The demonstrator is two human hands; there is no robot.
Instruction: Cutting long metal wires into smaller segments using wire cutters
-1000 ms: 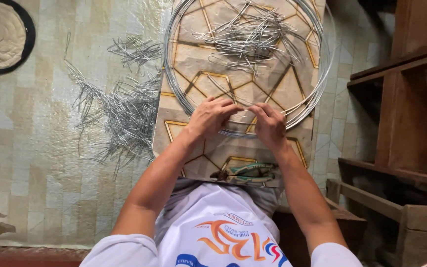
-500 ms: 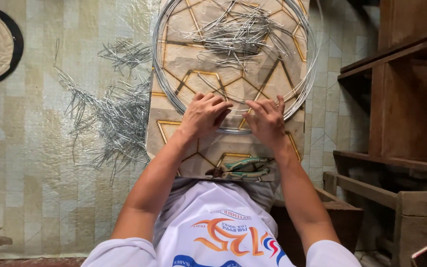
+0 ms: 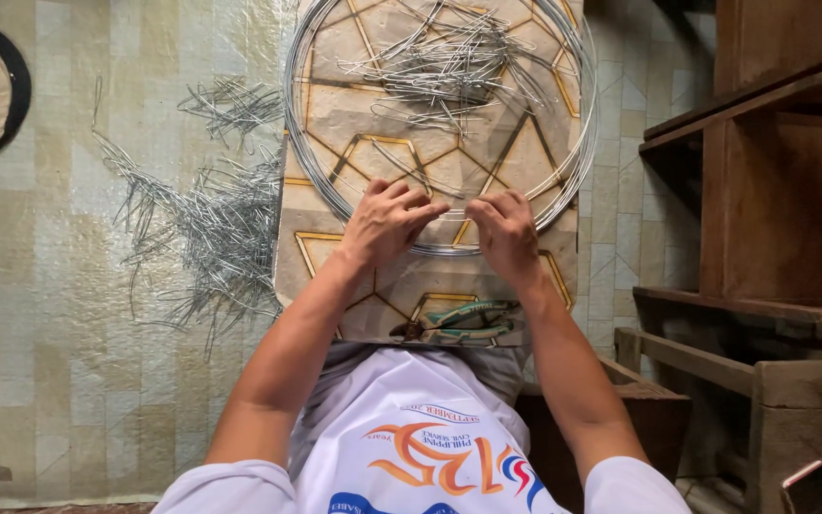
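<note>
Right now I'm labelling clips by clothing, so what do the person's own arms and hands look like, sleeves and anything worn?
Both arms are bare from the short white sleeves down. The left hand and right hand wear no gloves; no watch or bracelet shows. The white T-shirt carries an orange, blue and red print.

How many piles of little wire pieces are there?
2: one pile of wire pieces on the board inside the wire hoop, another pile on the floor left of the board.

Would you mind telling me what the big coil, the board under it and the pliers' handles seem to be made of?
The coil looks like bare steel wire: thin, silvery, shiny strands. The board seems a glossy patterned tile or laminate, judging by its sheen. The pliers have green handles, probably rubber or plastic.
</note>
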